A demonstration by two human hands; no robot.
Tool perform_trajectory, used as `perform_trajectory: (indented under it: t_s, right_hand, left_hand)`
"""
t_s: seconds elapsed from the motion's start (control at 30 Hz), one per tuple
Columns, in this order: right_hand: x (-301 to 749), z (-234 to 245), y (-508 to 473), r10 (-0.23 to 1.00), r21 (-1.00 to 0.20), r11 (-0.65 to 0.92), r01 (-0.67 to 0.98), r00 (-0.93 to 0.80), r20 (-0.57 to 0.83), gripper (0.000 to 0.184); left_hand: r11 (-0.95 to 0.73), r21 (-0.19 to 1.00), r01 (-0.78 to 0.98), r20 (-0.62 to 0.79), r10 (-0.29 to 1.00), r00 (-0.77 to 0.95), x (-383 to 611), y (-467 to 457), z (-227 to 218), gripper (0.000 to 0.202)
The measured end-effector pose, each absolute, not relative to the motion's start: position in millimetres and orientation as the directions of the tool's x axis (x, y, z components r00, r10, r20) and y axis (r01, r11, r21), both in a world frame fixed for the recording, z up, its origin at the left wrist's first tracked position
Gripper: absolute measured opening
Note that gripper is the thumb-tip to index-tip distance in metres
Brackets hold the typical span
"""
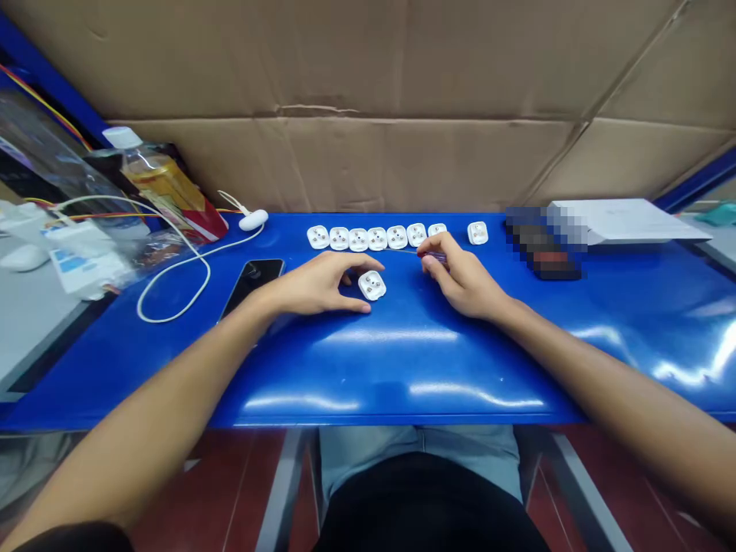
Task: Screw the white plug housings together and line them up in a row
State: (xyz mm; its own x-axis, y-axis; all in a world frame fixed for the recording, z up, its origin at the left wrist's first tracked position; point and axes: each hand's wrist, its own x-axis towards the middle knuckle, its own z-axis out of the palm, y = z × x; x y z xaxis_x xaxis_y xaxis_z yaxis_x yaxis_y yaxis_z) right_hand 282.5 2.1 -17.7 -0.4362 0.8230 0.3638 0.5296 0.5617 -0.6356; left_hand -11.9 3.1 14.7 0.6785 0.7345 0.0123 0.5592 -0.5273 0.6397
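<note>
My left hand (322, 285) rests on the blue table (402, 360), its thumb and fingers curled loosely beside a single white plug part (372, 285) that lies face up. My right hand (460, 277) is closed on a thin tool with a reddish handle (432, 257), whose metal shaft points left toward a row of several white plug parts (376, 238) along the back of the table. One more white part (477, 232) lies apart to the right of the row.
A black phone (253, 282) lies left of my left hand. A white cable (184, 268) loops beside it, near a bottle (158, 180) and plastic bags. A white flat box (621, 220) and a dark object sit back right. Cardboard forms the back wall.
</note>
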Motion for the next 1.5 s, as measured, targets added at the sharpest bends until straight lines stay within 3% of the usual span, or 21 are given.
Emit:
perform_trajectory:
  t_s: [0.13,0.7,0.87,1.13,1.33,1.5]
  right_hand:
    - [279,-20,4,0.809,-0.628,0.574,0.525,-0.48,0.339,0.016]
    - [279,-18,1,0.786,-0.602,0.59,0.538,-0.554,0.276,0.017]
    - [283,-16,-1,0.791,-0.609,0.59,0.53,-0.528,0.308,0.018]
    - [283,-6,-19,0.744,-0.639,0.66,0.395,-0.458,0.486,0.014]
    - [281,-4,-25,0.731,-0.639,0.672,0.375,-0.472,0.492,0.015]
    - [282,-5,-25,0.728,-0.647,0.674,0.357,-0.475,0.495,0.015]
  left_hand:
    - [-0.526,0.651,0.547,-0.01,0.715,0.699,-19,9,22,0.048]
    - [-0.507,0.644,0.572,0.035,0.767,0.641,-13,8,16,0.047]
    - [-0.487,0.648,0.586,0.058,0.798,0.6,-11,7,16,0.051]
    - [-0.448,0.734,0.511,0.243,0.875,0.418,-7,11,13,0.037]
    - [-0.38,0.83,0.408,0.244,0.905,0.348,-5,9,10,0.04]
    - [-0.388,0.83,0.401,0.27,0.908,0.321,-5,8,10,0.035]
